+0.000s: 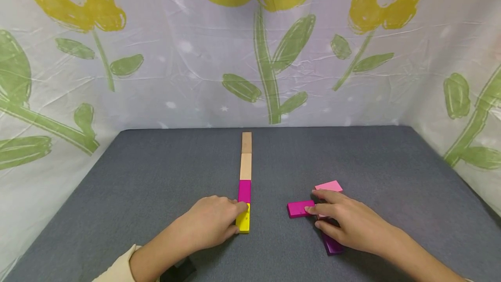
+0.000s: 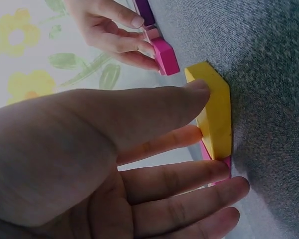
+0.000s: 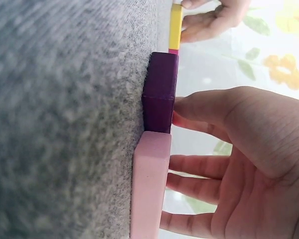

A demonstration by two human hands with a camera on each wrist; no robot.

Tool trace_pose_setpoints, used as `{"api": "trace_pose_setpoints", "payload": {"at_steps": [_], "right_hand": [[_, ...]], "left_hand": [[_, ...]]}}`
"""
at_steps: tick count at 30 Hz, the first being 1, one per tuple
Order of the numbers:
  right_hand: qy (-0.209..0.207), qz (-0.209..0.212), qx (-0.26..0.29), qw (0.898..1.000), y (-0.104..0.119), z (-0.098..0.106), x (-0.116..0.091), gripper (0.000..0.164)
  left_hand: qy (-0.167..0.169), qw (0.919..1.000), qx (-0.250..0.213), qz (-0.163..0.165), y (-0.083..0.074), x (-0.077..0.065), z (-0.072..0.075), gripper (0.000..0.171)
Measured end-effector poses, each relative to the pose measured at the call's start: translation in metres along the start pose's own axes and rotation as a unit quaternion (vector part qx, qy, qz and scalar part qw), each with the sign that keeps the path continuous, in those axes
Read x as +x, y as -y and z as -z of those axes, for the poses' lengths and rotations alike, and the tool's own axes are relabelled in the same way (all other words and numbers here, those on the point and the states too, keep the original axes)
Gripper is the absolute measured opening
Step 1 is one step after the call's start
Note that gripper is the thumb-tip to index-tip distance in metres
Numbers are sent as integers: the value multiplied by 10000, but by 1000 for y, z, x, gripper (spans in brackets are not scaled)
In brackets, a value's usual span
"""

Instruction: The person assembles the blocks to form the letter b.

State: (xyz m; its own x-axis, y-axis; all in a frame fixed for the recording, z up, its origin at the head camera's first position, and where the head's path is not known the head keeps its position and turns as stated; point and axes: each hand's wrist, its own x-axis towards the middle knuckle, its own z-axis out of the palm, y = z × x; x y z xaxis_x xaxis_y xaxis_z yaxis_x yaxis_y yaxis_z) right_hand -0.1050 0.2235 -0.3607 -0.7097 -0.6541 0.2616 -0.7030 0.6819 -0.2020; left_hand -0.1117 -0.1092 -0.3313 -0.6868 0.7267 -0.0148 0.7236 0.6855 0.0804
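Observation:
My left hand (image 1: 211, 223) rests at a yellow block (image 1: 244, 225), the nearest piece in a straight row. A magenta block (image 1: 244, 190) and two plain wooden blocks (image 1: 245, 166) continue the row away from me. In the left wrist view, the thumb lies on the yellow block, the other fingers stretched out. My right hand (image 1: 348, 221) spreads its fingers over loose blocks to the right. Its thumb touches a dark purple block (image 3: 159, 79); a fingertip meets another magenta block (image 1: 298, 209). Pink blocks (image 1: 330, 185) lie partly hidden under the fingers.
Dark grey cloth covers the table (image 1: 156, 173). Behind and at both sides hangs a pale curtain (image 1: 176, 77) printed with yellow flowers. Below the left wrist a black object (image 1: 180, 270) shows partly.

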Motion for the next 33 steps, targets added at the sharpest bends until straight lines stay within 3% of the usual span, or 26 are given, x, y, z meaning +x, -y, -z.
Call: {"api": "trace_pose_setpoints", "payload": {"at_steps": [33], "right_hand": [[98,122,-18,9999,-1,0,1,31]], "left_hand": [[162,9994,-304,41,2,1,0,26]]}}
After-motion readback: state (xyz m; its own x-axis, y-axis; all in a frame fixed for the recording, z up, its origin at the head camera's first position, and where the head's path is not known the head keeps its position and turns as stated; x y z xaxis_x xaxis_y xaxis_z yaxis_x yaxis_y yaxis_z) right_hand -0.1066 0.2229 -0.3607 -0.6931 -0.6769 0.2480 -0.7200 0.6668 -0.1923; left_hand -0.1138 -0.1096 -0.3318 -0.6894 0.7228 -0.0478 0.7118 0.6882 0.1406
